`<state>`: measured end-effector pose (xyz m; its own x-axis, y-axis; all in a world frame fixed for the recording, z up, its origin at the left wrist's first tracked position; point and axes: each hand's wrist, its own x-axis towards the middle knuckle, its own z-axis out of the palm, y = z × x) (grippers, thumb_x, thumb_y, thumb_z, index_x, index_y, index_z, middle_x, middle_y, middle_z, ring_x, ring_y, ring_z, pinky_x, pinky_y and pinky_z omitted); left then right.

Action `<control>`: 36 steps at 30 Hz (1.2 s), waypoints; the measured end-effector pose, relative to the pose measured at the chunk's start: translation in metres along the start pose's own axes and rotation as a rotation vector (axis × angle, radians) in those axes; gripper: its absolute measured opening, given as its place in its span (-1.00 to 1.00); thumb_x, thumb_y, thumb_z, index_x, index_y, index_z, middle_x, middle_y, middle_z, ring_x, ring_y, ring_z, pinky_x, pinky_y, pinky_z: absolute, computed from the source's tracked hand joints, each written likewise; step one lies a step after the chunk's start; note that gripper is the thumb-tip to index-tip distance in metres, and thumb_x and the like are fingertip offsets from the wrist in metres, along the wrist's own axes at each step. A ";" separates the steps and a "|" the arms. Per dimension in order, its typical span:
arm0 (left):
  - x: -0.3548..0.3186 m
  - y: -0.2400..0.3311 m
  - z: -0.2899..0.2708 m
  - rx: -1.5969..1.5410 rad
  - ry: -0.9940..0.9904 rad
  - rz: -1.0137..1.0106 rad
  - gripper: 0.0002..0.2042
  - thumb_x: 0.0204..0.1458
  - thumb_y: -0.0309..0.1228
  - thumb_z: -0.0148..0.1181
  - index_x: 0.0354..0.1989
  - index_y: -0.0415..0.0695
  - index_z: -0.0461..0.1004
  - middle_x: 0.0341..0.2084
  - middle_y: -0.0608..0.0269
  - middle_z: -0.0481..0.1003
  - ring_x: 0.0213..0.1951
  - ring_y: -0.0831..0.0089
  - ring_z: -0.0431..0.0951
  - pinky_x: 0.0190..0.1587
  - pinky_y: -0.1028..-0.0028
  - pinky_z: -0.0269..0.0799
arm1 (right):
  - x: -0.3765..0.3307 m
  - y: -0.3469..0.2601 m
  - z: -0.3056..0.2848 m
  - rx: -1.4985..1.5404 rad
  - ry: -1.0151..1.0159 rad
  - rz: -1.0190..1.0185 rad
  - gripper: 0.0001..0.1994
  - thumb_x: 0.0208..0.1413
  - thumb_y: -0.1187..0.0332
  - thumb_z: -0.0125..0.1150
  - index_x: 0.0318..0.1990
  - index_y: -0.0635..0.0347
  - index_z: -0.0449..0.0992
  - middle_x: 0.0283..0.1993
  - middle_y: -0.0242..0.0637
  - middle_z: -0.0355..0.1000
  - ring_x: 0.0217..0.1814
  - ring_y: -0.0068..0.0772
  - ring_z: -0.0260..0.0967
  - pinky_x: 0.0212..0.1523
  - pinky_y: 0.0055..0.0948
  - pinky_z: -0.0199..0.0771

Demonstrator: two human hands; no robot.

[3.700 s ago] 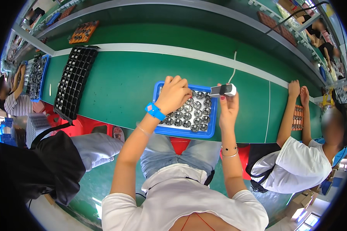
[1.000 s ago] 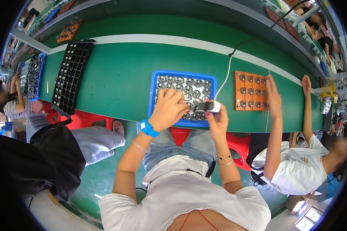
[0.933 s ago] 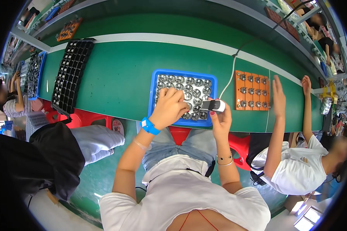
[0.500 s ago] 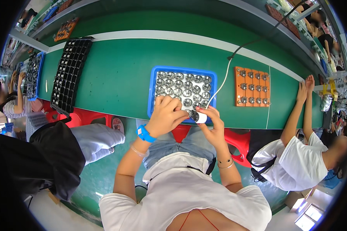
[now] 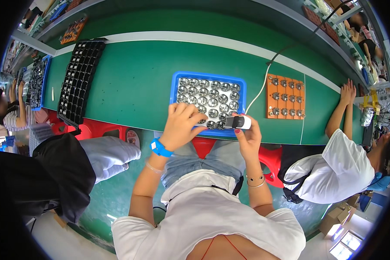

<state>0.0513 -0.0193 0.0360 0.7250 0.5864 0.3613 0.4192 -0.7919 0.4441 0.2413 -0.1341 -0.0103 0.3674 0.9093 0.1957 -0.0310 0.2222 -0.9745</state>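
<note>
A blue tray (image 5: 174,86) with a white inner bed holds rows of round, shiny silver-and-clear parts (image 5: 213,93). My left hand (image 5: 182,123), with a blue watch on its wrist, reaches over the tray's near left corner. Its thumb and forefinger close around one of the round parts (image 5: 202,121) at the near row. In my right hand (image 5: 250,138) is a small white-and-black handheld device (image 5: 239,122), its dark end pointing left over the tray's near right corner. A white cable (image 5: 261,90) rises from behind the device toward the back.
Right of the tray lies an orange board (image 5: 285,97) with rows of metal fittings. A black compartment tray (image 5: 79,80) stands at left on the green table (image 5: 134,82). A neighbour's hands (image 5: 347,92) rest on the table at right; another person (image 5: 52,177) is at left.
My left hand has drawn away from the device, lowering the round part to the tray. My right hand has shifted right with the device, now turned more level. The neighbour at right has leaned.
</note>
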 end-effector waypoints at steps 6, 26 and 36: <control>-0.006 -0.012 -0.002 0.101 -0.025 0.025 -0.84 -0.23 -0.31 0.34 -0.41 0.11 0.54 -0.45 0.43 0.28 -0.27 0.40 0.30 -0.16 0.33 0.09 | 0.017 -0.007 0.012 -0.360 -0.193 -0.138 -0.63 -0.07 0.56 0.23 -0.04 0.25 0.42 -0.02 -0.21 0.49 0.08 -0.34 0.37 0.25 -0.25 0.12; 0.004 -0.028 0.010 0.084 0.081 -0.072 -0.88 -0.18 -0.27 0.33 -0.46 0.04 0.57 -0.48 0.43 0.28 -0.30 0.42 0.30 -0.19 0.37 0.07 | 0.030 0.016 0.017 -0.071 -0.058 -0.024 -0.61 0.07 0.54 0.19 0.07 0.33 0.31 -0.01 -0.20 0.42 0.04 -0.46 0.34 0.08 -0.46 0.29; 0.005 -0.020 0.005 0.023 0.104 -0.028 -0.90 -0.19 -0.29 0.33 -0.45 0.12 0.58 -0.50 0.46 0.25 -0.31 0.45 0.28 -0.16 0.37 0.07 | 0.040 0.025 0.021 -0.250 -0.238 -0.061 -0.62 -0.01 0.64 0.14 0.02 0.36 0.37 0.05 -0.08 0.42 0.10 -0.34 0.37 0.17 -0.40 0.25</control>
<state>0.0495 -0.0014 0.0245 0.6529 0.6220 0.4323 0.4520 -0.7779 0.4366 0.2361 -0.0845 -0.0247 0.1339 0.9600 0.2458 0.2234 0.2124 -0.9513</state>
